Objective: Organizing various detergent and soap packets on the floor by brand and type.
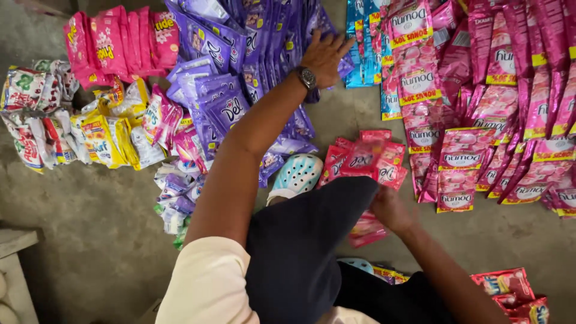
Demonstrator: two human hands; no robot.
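Left hand (pixel 324 57), fingers spread, rests on glossy purple plastic sachets (pixel 264 36). Right hand (pixel 390 207) touches small pink foil sachets (pixel 366 159) on the concrete floor (pixel 90 228); its finger state cannot be told.

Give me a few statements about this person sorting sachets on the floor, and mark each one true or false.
1. The left hand reaches out over the purple sachets. True.
2. A wristwatch sits on the right arm. False: it is on the left wrist.
3. The right hand is down at the small pile of red-pink sachets. True.
4. The sachets lie on a wooden table. False: they are spread on a bare concrete floor.
5. The light blue perforated clog lies beside the purple sachets. True.
6. The yellow packets are on the far right. False: they are on the left.
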